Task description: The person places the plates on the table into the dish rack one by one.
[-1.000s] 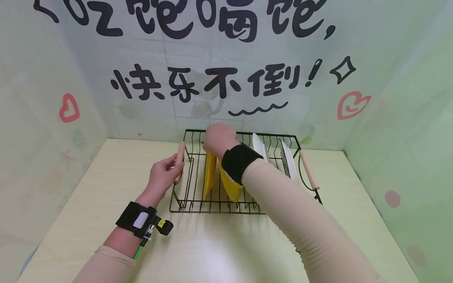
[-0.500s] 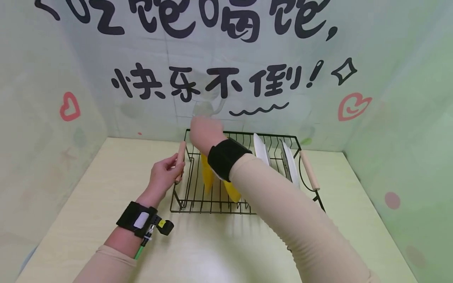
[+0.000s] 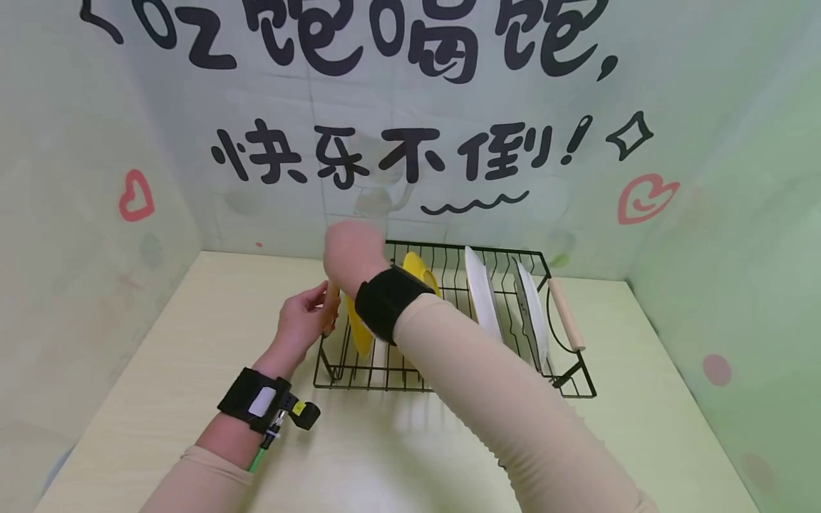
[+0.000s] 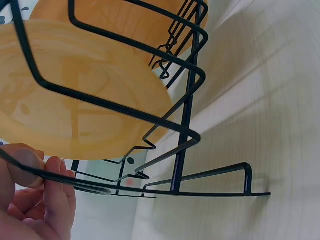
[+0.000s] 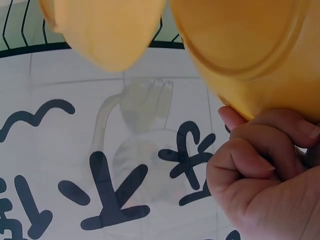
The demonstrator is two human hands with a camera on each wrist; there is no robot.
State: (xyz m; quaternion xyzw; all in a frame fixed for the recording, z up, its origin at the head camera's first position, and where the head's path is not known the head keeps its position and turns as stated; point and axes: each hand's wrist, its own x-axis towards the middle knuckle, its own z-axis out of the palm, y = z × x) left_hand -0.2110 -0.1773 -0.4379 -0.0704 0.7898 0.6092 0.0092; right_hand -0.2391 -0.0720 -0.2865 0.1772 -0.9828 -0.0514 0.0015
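- Wood formed the near handle (image 3: pixel 331 308) at the left end of the black wire dish rack (image 3: pixel 449 385); the left hand (image 3: pixel 301 320) curled its fingers round that handle, bracing the rack on the pale surface (image 3: pixel 192 342).
- Yellow plate (image 5: pixel 250 45), stiff, smooth and probably light, sat upright at the rack's left end, its rim pinched by the curled right hand (image 3: pixel 349 249); the rim looked the best hold, though likely slippery.
- A second yellow plate (image 3: pixel 420 271) stood just beside it.
- Two white plates (image 3: pixel 482 292) stood upright further right, well apart from both hands.
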